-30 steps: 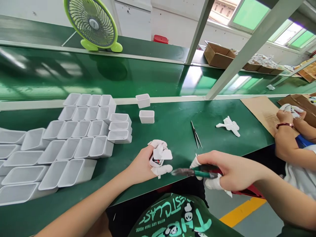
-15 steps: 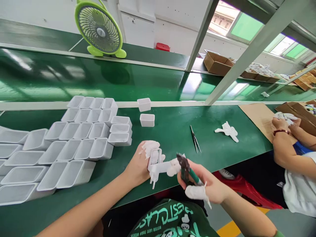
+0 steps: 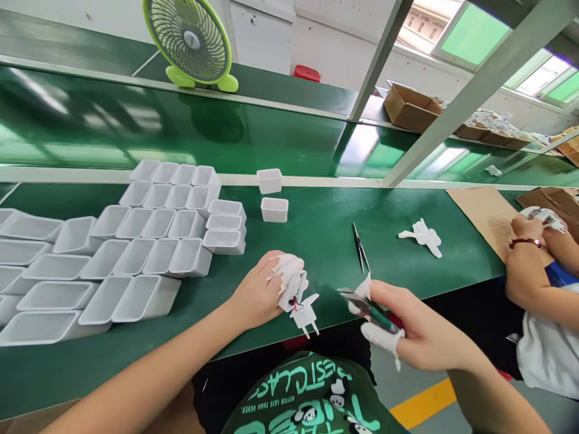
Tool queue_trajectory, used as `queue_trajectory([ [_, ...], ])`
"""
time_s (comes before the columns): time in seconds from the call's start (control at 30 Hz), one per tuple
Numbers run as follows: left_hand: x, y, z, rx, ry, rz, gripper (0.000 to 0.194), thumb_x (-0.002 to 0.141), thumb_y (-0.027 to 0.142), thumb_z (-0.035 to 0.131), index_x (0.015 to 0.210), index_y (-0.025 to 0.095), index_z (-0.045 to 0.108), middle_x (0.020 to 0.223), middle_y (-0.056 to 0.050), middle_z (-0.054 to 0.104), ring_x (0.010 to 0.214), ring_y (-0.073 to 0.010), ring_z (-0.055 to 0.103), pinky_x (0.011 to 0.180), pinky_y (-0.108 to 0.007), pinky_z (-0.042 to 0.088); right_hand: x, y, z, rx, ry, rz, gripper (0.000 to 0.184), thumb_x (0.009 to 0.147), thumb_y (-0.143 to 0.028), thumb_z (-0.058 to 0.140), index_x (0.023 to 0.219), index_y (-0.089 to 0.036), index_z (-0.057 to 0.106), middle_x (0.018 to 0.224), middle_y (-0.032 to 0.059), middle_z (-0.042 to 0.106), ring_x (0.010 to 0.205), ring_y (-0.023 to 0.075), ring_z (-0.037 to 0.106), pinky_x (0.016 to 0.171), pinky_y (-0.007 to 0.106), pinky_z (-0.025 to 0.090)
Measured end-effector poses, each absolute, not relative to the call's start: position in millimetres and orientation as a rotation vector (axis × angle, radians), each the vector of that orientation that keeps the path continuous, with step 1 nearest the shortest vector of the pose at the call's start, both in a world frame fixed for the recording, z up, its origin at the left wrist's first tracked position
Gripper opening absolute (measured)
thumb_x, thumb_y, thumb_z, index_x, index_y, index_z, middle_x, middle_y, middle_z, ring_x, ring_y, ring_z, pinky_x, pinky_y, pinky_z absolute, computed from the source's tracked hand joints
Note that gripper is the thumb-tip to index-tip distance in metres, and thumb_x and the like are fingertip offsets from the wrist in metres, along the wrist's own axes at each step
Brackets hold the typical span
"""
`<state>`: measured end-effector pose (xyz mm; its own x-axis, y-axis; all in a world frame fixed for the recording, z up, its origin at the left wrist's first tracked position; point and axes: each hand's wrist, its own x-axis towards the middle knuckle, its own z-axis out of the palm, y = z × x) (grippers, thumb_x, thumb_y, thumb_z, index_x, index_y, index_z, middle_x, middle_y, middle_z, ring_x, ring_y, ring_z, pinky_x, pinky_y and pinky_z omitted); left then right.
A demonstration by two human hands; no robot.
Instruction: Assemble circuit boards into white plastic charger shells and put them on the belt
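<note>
My left hand (image 3: 257,290), with white finger covers, is closed around a white plastic casing (image 3: 293,292). A white plug piece (image 3: 304,314) with two pins hangs at the casing's lower end, and short red and dark wires show between them. My right hand (image 3: 409,325), also with white covers on some fingers, grips pliers (image 3: 377,314) with green handles. The pliers' jaws point left, apart from the plug piece. Tweezers (image 3: 360,248) lie on the green table beyond the right hand. The casing's far side is hidden by my left fingers.
Rows of white plastic bins (image 3: 149,256) cover the table's left side, and two small white boxes (image 3: 274,209) stand near the back rail. Toward the right lie white finger covers (image 3: 421,237) and a cardboard sheet (image 3: 479,217). A co-worker's hands (image 3: 536,228) hold white parts.
My right hand has drawn the pliers away to the right from the casing. My left hand has turned the casing, so the plug pins and wires now show. The view has tipped slightly downward.
</note>
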<state>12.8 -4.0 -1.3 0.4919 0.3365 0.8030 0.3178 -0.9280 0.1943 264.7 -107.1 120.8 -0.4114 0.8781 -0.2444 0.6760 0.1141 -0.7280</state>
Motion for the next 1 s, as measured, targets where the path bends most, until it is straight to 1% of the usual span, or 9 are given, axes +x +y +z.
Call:
queue_trajectory([
  [0.03,12.1,-4.4,-1.7,2.73,0.588,1.448,0.032,0.088,0.014,0.067,0.118,0.012,0.057,0.092,-0.012,0.071,0.081,-0.0238,0.066,0.078,-0.041,0.06,262.9,-103.8,127.6,-1.699,-2.226,1.124,0.011,0.094,-0.031,0.055,0.093,-0.02,0.057,0.084,0.0031,0.06,0.072,0.0171,0.052,0.068,0.031,0.044],
  [0.1,11.2,-4.9,-2.3,2.78,0.601,1.432,0.03,0.087,0.011,0.066,0.116,0.012,0.058,0.09,-0.013,0.071,0.08,-0.0243,0.065,0.075,-0.041,0.06,256.4,-95.9,135.9,-1.937,-2.383,1.044,0.008,0.09,-0.028,0.057,0.089,-0.02,0.056,0.082,0.0024,0.06,0.07,0.0179,0.052,0.064,0.03,0.039],
  [0.2,10.4,-4.6,-3.1,2.825,0.642,1.426,0.026,0.086,0.011,0.063,0.112,0.013,0.06,0.089,-0.013,0.07,0.08,-0.0256,0.065,0.074,-0.042,0.061,245.2,-83.9,139.0,-2.133,-2.583,0.931,0.013,0.084,-0.024,0.059,0.096,-0.019,0.061,0.086,0.0048,0.064,0.072,0.0218,0.059,0.06,0.03,0.035],
  [0.27,10.3,-4.2,-3.3,2.845,0.66,1.434,0.025,0.085,0.011,0.063,0.11,0.012,0.06,0.089,-0.015,0.07,0.08,-0.0266,0.064,0.074,-0.044,0.061,239.1,-77.7,139.5,-2.203,-2.679,0.815,0.018,0.083,-0.024,0.058,0.099,-0.018,0.063,0.091,0.0078,0.067,0.077,0.0255,0.065,0.059,0.031,0.033],
  [0.37,10.7,-4.2,-2.5,2.867,0.691,1.439,0.026,0.083,0.011,0.063,0.109,0.011,0.06,0.09,-0.016,0.07,0.08,-0.0274,0.064,0.074,-0.044,0.06,232.0,-71.7,141.2,-2.213,-2.752,0.7,0.022,0.084,-0.025,0.058,0.103,-0.016,0.065,0.097,0.0105,0.07,0.086,0.0294,0.069,0.061,0.032,0.034],
  [0.43,11.3,-4.5,-1.7,2.874,0.718,1.437,0.026,0.084,0.012,0.062,0.109,0.01,0.06,0.088,-0.016,0.069,0.079,-0.0277,0.064,0.072,-0.044,0.06,228.4,-69.6,142.4,-2.202,-2.768,0.681,0.022,0.085,-0.027,0.058,0.103,-0.016,0.065,0.096,0.0103,0.07,0.087,0.0297,0.07,0.06,0.032,0.033],
  [0.67,13.3,-6.0,-2.0,2.884,0.774,1.463,0.024,0.085,0.012,0.061,0.109,0.008,0.059,0.085,-0.017,0.069,0.078,-0.0284,0.063,0.071,-0.043,0.061,222.6,-67.6,142.2,-2.176,-2.798,0.609,0.017,0.085,-0.029,0.057,0.095,-0.017,0.064,0.089,0.0092,0.07,0.081,0.028,0.07,0.056,0.031,0.031],
  [0.87,12.1,-7.0,-6.8,2.896,0.82,1.443,0.024,0.085,0.012,0.061,0.108,0.009,0.059,0.084,-0.018,0.069,0.078,-0.0293,0.063,0.071,-0.044,0.06,218.0,-65.8,141.8,-2.192,-2.814,0.615,0.02,0.084,-0.031,0.056,0.096,-0.017,0.065,0.094,0.0101,0.072,0.081,0.0286,0.072,0.057,0.032,0.035],
  [1.0,10.8,-7.4,-9.9,2.913,0.852,1.428,0.024,0.083,0.013,0.061,0.107,0.011,0.059,0.086,-0.016,0.068,0.079,-0.0289,0.065,0.071,-0.043,0.058,214.7,-64.4,142.2,-2.2,-2.818,0.627,0.018,0.083,-0.03,0.056,0.092,-0.018,0.065,0.091,0.01,0.073,0.077,0.0279,0.071,0.055,0.032,0.035],
])
